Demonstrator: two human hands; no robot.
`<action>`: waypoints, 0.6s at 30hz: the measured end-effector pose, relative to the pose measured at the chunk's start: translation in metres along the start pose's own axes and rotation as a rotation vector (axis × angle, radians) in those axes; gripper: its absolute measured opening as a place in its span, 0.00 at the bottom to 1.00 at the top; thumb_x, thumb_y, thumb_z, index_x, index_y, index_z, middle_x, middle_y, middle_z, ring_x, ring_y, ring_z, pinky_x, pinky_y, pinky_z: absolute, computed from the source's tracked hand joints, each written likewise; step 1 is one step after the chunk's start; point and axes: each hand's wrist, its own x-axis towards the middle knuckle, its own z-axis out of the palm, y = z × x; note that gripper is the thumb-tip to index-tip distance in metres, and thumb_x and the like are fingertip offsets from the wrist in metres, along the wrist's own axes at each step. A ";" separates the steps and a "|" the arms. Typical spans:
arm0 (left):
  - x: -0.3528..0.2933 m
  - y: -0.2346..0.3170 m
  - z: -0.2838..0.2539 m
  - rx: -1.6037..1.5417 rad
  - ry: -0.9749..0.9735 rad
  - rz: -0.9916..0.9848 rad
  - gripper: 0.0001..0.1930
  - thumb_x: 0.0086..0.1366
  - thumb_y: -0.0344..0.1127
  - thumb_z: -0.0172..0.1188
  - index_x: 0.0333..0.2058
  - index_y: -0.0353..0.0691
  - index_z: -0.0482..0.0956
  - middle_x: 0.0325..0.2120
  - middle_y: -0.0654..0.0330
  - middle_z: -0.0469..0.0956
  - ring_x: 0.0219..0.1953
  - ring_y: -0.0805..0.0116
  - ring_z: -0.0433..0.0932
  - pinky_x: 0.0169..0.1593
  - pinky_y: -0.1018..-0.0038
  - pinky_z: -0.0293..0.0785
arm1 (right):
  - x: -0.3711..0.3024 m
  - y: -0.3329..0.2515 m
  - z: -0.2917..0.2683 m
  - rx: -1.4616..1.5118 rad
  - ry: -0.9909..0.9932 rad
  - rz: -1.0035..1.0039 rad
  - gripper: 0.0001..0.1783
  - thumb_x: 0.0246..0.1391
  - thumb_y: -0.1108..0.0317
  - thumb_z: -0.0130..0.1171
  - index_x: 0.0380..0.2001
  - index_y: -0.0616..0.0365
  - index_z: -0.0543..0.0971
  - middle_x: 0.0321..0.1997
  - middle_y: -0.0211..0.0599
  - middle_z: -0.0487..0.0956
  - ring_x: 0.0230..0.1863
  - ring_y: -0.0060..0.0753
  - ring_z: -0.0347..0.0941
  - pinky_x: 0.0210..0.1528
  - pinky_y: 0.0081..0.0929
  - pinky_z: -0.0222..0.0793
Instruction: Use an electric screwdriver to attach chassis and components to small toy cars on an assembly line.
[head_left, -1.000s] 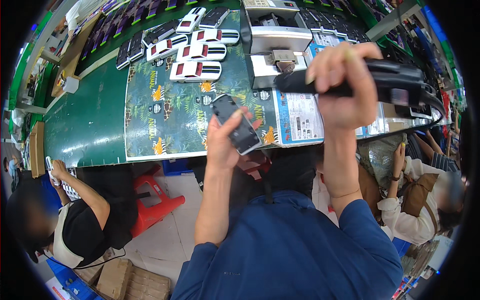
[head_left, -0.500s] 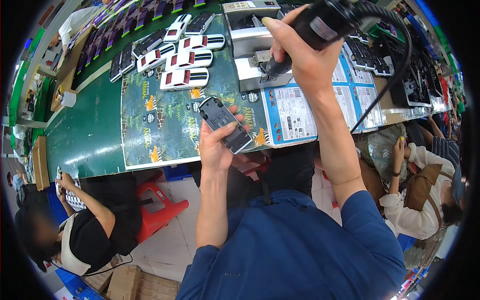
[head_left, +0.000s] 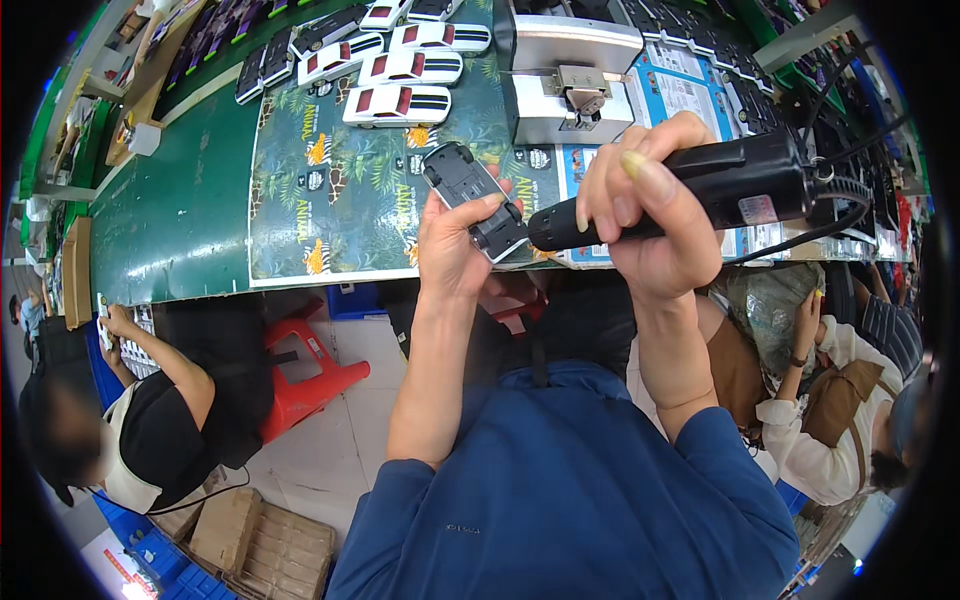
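Note:
My left hand holds a toy car upside down, its dark grey underside and wheels showing. The thumb presses across the base. In my right hand is a black electric screwdriver with a cable at its rear, held nearly level. Its front end is close to the near end of the car; whether the tip touches a screw cannot be made out. Beyond my left hand, several white toy cars with black stripes stand on the table. A metal box-shaped machine stands beyond the screwdriver.
Printed sheets cover part of the green table. Dark car bases lie at the back right. One person sits at left near a red stool; another person is at right. Cardboard boxes lie on the floor.
My right hand has brought the screwdriver from over the metal machine down and nearer, to the end of the toy car. The left hand still grips the car, and the view has shifted.

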 end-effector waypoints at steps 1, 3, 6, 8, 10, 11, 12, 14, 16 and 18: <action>0.000 -0.001 0.001 -0.003 0.004 0.002 0.24 0.54 0.13 0.58 0.50 0.36 0.68 0.46 0.51 0.75 0.46 0.58 0.79 0.45 0.56 0.83 | -0.001 0.002 0.001 -0.005 0.003 0.009 0.06 0.53 0.76 0.59 0.30 0.66 0.72 0.16 0.36 0.72 0.14 0.24 0.67 0.21 0.24 0.69; 0.000 -0.001 0.002 -0.007 0.011 0.003 0.24 0.54 0.13 0.58 0.50 0.36 0.68 0.45 0.51 0.76 0.45 0.58 0.79 0.44 0.57 0.83 | -0.004 0.008 0.005 0.024 0.029 0.015 0.06 0.52 0.77 0.61 0.30 0.65 0.72 0.17 0.36 0.73 0.14 0.22 0.67 0.21 0.22 0.68; 0.003 -0.001 0.001 -0.003 0.030 0.004 0.24 0.53 0.13 0.58 0.49 0.36 0.69 0.43 0.52 0.77 0.44 0.58 0.79 0.44 0.58 0.83 | -0.007 0.012 0.004 -0.079 0.004 0.063 0.07 0.51 0.80 0.62 0.28 0.64 0.72 0.18 0.34 0.74 0.15 0.20 0.69 0.22 0.20 0.68; 0.004 0.002 0.001 -0.041 -0.013 -0.030 0.24 0.53 0.13 0.58 0.49 0.36 0.69 0.43 0.52 0.77 0.44 0.59 0.80 0.43 0.59 0.82 | -0.006 0.012 0.007 -0.063 -0.029 0.045 0.08 0.51 0.81 0.62 0.28 0.63 0.72 0.18 0.34 0.74 0.16 0.20 0.69 0.22 0.19 0.67; 0.005 0.004 0.002 -0.061 0.007 -0.059 0.24 0.53 0.13 0.58 0.49 0.36 0.69 0.43 0.52 0.77 0.44 0.59 0.80 0.43 0.59 0.82 | -0.005 0.017 0.008 -0.054 -0.053 0.034 0.08 0.50 0.81 0.63 0.28 0.62 0.72 0.18 0.34 0.74 0.17 0.19 0.69 0.22 0.19 0.67; 0.006 0.005 0.003 -0.081 0.024 -0.084 0.23 0.53 0.14 0.58 0.49 0.36 0.69 0.43 0.52 0.77 0.44 0.59 0.80 0.43 0.59 0.82 | -0.006 0.020 0.007 -0.082 -0.069 0.030 0.08 0.50 0.81 0.63 0.27 0.62 0.72 0.19 0.34 0.75 0.18 0.19 0.69 0.23 0.19 0.66; 0.007 0.003 0.001 -0.101 0.005 -0.082 0.23 0.55 0.15 0.58 0.49 0.36 0.69 0.43 0.52 0.77 0.43 0.59 0.80 0.44 0.60 0.81 | -0.007 0.023 0.007 -0.108 -0.087 0.028 0.09 0.50 0.81 0.63 0.27 0.61 0.72 0.19 0.34 0.75 0.19 0.19 0.69 0.23 0.18 0.65; 0.010 0.004 0.000 -0.122 0.010 -0.095 0.22 0.56 0.15 0.58 0.50 0.36 0.69 0.43 0.52 0.77 0.44 0.59 0.80 0.44 0.60 0.81 | -0.007 0.022 0.009 -0.101 -0.101 0.064 0.09 0.49 0.80 0.64 0.27 0.60 0.72 0.20 0.33 0.75 0.21 0.18 0.69 0.25 0.19 0.65; 0.010 0.003 0.001 -0.144 0.012 -0.113 0.22 0.56 0.15 0.58 0.50 0.35 0.69 0.43 0.52 0.77 0.44 0.59 0.80 0.44 0.61 0.81 | -0.007 0.021 0.009 -0.088 -0.163 0.079 0.10 0.50 0.80 0.64 0.26 0.59 0.71 0.20 0.32 0.74 0.21 0.18 0.68 0.25 0.19 0.65; 0.007 0.005 0.003 -0.132 0.027 -0.120 0.21 0.57 0.16 0.58 0.50 0.36 0.69 0.43 0.53 0.77 0.44 0.60 0.80 0.44 0.61 0.81 | -0.007 0.022 0.006 -0.127 -0.201 0.069 0.10 0.50 0.80 0.64 0.27 0.59 0.70 0.20 0.32 0.75 0.21 0.18 0.68 0.26 0.19 0.65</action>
